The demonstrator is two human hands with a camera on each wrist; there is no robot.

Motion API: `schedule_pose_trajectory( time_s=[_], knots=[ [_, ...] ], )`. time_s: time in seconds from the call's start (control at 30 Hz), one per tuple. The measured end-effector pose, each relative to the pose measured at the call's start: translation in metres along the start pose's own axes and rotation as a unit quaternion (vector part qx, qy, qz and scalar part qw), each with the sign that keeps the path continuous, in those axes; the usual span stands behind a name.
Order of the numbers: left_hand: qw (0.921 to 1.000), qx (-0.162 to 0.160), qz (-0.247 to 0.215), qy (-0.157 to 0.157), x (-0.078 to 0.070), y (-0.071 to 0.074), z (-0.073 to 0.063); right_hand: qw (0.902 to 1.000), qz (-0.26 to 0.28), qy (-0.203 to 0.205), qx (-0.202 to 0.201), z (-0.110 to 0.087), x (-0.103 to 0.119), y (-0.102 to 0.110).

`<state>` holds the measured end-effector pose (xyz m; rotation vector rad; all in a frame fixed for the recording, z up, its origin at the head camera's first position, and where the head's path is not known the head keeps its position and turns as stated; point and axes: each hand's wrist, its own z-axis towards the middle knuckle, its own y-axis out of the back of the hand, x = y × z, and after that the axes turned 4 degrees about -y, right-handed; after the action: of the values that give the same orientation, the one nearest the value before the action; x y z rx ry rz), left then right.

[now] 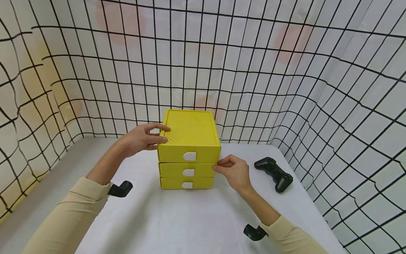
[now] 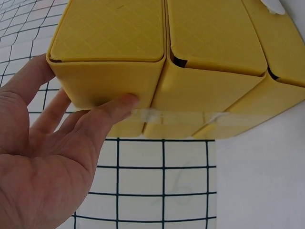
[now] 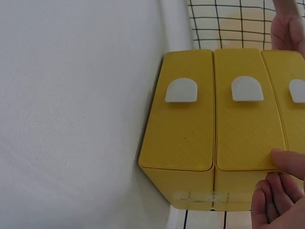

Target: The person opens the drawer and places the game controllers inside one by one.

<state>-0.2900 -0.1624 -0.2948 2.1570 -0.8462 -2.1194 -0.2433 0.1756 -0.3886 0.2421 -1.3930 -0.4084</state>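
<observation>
A yellow three-drawer unit (image 1: 190, 155) stands on the white table, its drawers pushed in and each front bearing a white tab handle (image 3: 247, 89). My left hand (image 1: 141, 139) rests at its upper left edge. Some of its fingers (image 2: 119, 107) lie against the side wall, others reach onto the top with their tips. At the right front edge my right hand (image 1: 234, 173) holds the unit near the middle drawer, thumb (image 3: 288, 161) on the front and fingers curled by the side wall. The pads of those curled fingers are hidden.
A black game controller (image 1: 273, 174) lies on the white table (image 1: 177, 222) to the right of the unit. Black wire grid panels (image 1: 196, 67) enclose the table at the back and both sides. A black camera (image 1: 120, 189) is worn on each wrist.
</observation>
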Motion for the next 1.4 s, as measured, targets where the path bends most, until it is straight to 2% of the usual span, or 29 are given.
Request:
schedule_pose_trajectory(
  time_s=[0.23,0.43,0.57,0.7,0.83,1.0,1.23,1.4],
  knots=[
    [1.0000,0.004,-0.003,-0.003,0.001,0.001,0.001,0.9999,-0.013,0.010,0.002,0.000,0.000,0.000],
    [0.9999,0.005,-0.012,0.000,0.003,0.001,0.001,0.9982,-0.056,0.013,0.018,-0.001,0.000,0.003],
    [1.0000,0.005,-0.007,-0.004,0.004,0.000,0.001,0.9941,-0.098,0.004,0.046,-0.005,0.000,0.005],
    [0.9999,0.004,-0.004,-0.010,0.004,0.000,0.001,0.9883,-0.122,-0.002,0.091,-0.011,0.002,0.003],
    [0.9999,0.005,-0.004,-0.013,0.004,0.001,0.001,0.9828,-0.116,0.003,0.144,-0.017,0.004,-0.003],
    [0.9999,0.003,-0.006,-0.009,0.004,0.002,0.001,0.9750,-0.104,0.029,0.194,-0.021,0.005,-0.016],
    [0.9999,0.004,-0.002,-0.011,0.004,0.002,0.000,0.9690,-0.089,0.048,0.225,-0.019,0.002,-0.035],
    [0.9999,0.004,-0.003,-0.009,0.005,0.002,0.000,0.9676,-0.089,0.056,0.230,-0.017,-0.003,-0.048]
  ],
)
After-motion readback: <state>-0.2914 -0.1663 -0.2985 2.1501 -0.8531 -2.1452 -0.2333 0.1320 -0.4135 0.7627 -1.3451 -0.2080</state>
